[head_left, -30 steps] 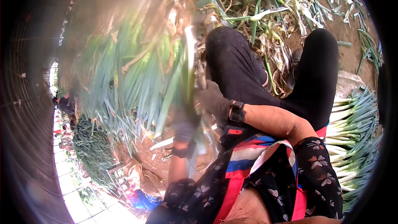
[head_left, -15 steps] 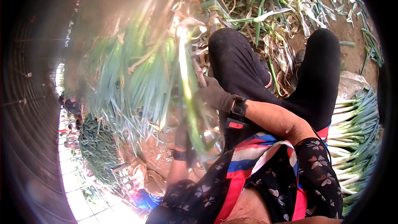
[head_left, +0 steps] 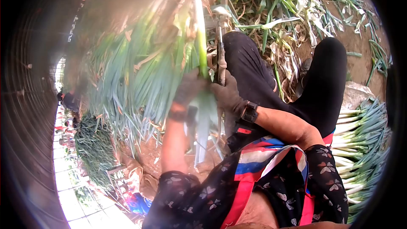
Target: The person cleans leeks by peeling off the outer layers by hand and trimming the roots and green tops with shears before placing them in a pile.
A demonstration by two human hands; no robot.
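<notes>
My left hand (head_left: 187,88), in a dark glove and blurred, is closed around the green part of a leek (head_left: 200,29). Its white root end points up and away from me, while the flat leaves hang below the hand. Beside it, my gloved right hand (head_left: 229,92) grips the wooden handle of a knife (head_left: 221,61). The narrow blade points away from me, alongside the leek's stem. To the left and just beyond my hands lies a big heap of untrimmed leeks (head_left: 140,76), leaves towards me.
Peeled leaves and scraps (head_left: 271,8) cover the ground ahead of my bent knees. Cleaned leeks (head_left: 354,152) lie in a row at my right side. Another dark green pile (head_left: 95,144) stands at left, near a mesh wall (head_left: 29,80).
My left hand has moved up and forward along the leek, whose white end now reaches farther away. The knife has turned from slanting to nearly straight ahead and shows more clearly.
</notes>
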